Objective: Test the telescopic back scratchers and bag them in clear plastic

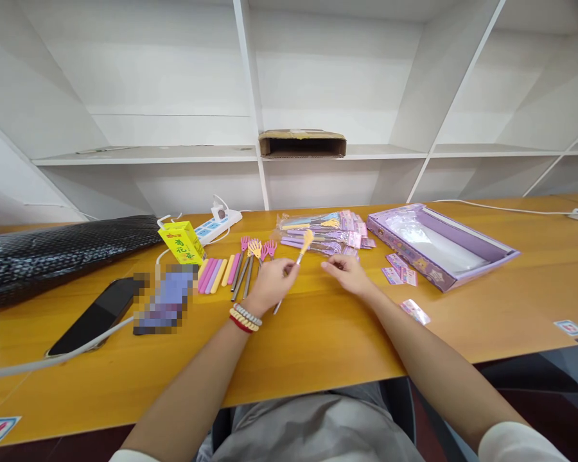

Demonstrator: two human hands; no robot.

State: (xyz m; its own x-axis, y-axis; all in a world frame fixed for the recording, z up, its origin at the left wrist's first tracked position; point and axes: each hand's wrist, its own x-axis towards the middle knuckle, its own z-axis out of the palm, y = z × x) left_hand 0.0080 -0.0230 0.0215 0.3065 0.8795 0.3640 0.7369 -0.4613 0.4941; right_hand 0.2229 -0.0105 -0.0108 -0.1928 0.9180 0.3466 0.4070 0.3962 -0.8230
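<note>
My left hand (273,282) is closed around a thin metal rod topped by a yellow hand-shaped head (307,240). To its right, my right hand (345,272) hovers over the table with fingers curled; whether it pinches something small is hidden. Several rods with pink and yellow hand-shaped heads (254,248) lie left of my left hand. Beside them is a row of pink, purple and yellow tubes (216,276). Behind my hands lie several packaged pieces in clear bags (322,232). Small printed cards (401,269) rest right of my right hand.
An open purple box (438,244) is at the right. On the left are a yellow drink carton (180,242), a power strip (218,226), a dark phone (94,314), a blurred device (166,301), a white cable and a black wrapped bundle (67,253). A cardboard box (302,136) sits on the shelf.
</note>
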